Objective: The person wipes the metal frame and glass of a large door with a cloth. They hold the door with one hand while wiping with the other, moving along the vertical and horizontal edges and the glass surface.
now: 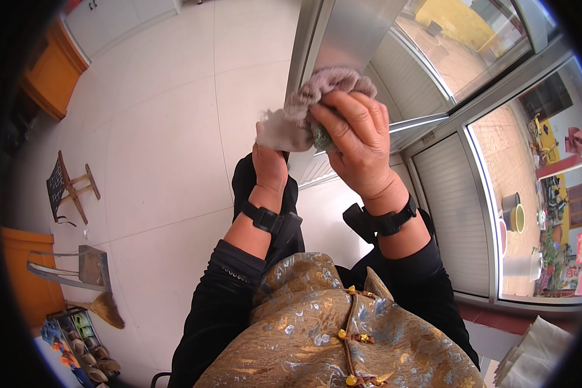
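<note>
A bunched greyish-mauve cloth (333, 81) is gripped in my right hand (359, 139), whose fingers curl over it against a silvery metal door panel (355, 39). A small green patch (322, 138) shows below those fingers; I cannot make out what it is. The cloth's lower left part is smeared by motion. It covers most of the fingers of my left hand (269, 169), which is raised beside the door's edge. Whether that hand holds the cloth or the door edge is hidden. Each wrist wears a black strap with a small box.
A glazed door frame (482, 207) stands at right, with a yard beyond. On the tiled floor (161, 149) at left are a folding stool (71, 187), a dustpan (94, 268), a broom (107, 310) and a shoe rack (84, 346). Orange cabinets (55, 68) line the left side.
</note>
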`<state>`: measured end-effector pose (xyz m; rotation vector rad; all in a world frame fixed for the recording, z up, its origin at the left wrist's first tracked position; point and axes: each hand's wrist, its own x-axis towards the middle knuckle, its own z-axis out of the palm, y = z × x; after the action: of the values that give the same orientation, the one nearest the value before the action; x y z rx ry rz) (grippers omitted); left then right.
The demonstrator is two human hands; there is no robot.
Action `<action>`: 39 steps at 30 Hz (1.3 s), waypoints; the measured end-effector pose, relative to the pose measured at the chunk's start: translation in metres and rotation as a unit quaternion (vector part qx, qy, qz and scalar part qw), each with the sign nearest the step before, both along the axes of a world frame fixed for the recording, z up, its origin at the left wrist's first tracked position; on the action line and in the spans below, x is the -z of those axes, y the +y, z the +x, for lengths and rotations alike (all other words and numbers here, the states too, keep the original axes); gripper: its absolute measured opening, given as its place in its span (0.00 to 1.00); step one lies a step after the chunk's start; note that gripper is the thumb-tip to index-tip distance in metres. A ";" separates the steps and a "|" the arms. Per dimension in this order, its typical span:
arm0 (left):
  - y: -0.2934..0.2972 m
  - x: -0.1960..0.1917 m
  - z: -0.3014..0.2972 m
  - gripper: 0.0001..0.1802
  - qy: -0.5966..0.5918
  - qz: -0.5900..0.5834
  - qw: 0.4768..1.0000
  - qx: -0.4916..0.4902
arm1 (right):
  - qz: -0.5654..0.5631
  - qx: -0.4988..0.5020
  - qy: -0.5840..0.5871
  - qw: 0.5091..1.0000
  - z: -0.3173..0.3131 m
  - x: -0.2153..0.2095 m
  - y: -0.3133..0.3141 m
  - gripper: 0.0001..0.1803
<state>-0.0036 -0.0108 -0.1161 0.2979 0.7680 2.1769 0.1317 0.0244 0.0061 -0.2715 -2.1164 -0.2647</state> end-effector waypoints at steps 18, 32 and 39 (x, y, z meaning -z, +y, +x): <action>-0.004 0.011 -0.009 0.34 0.107 -0.062 0.991 0.045 | -0.050 0.002 -0.041 0.998 0.002 0.027 -0.003 0.21; -0.001 0.018 -0.011 0.32 0.061 -0.055 0.995 0.060 | -0.069 -0.006 -0.033 0.997 0.003 0.028 -0.006 0.19; 0.003 0.019 -0.012 0.33 0.066 -0.093 0.992 0.061 | -0.037 -0.025 -0.042 0.998 0.021 -0.035 0.002 0.25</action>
<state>-0.0159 -0.0082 -0.1354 0.3839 0.9941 1.9699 0.1524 0.0263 0.0414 -0.2546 -2.2158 -0.1703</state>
